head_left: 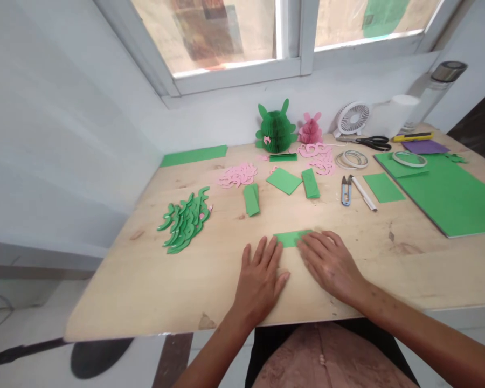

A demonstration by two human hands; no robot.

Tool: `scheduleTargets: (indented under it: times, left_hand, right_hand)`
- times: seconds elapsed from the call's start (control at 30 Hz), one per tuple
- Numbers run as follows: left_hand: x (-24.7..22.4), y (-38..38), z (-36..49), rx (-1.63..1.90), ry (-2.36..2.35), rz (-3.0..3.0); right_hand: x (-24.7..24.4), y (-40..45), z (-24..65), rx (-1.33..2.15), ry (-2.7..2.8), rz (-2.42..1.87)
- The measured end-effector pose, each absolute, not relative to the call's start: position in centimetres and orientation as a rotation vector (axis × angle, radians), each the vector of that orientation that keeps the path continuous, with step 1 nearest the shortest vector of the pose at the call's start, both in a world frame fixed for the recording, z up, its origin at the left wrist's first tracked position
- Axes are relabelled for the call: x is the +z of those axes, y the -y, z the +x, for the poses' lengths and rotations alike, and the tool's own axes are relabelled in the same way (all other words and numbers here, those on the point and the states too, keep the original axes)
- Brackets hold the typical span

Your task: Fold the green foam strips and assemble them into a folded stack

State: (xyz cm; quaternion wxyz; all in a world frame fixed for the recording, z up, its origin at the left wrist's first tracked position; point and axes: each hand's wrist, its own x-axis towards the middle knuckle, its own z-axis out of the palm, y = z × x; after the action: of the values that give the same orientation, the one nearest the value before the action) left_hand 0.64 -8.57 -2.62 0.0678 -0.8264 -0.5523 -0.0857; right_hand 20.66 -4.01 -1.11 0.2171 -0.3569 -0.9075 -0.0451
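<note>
A small green paper strip [292, 238] lies on the wooden table near its front edge, between my hands. My left hand [261, 277] rests flat with its fingers spread, the fingertips at the strip's left end. Over the strip's right end lies my right hand [327, 261], palm down with fingers stretched out and covering that end. Just beyond are a folded green piece [251, 200], a green rectangle [283, 180] and another folded green piece [310, 184].
Green cutouts [186, 221] and pink cutouts [238, 175] lie left. Green [276, 132] and pink [310, 129] paper figures stand at the wall. Snips [346, 191], a pen [364, 193], tape rolls [354, 159], scissors [374, 142] and green sheets [456, 194] are right.
</note>
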Motion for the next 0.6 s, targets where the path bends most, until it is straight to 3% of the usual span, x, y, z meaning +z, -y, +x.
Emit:
scheduleTargets:
  times: [0.23, 0.6]
  left_hand:
    - [-2.8, 8.8, 0.7, -0.313, 1.654, -2.472]
    - [-2.7, 8.9, 0.7, -0.347, 1.678, -2.487]
  right_hand:
    - [-1.5, 4.5, 18.0, -0.109, 2.619, -1.022]
    - [-0.5, 5.4, 23.5, -0.192, 2.585, -1.239]
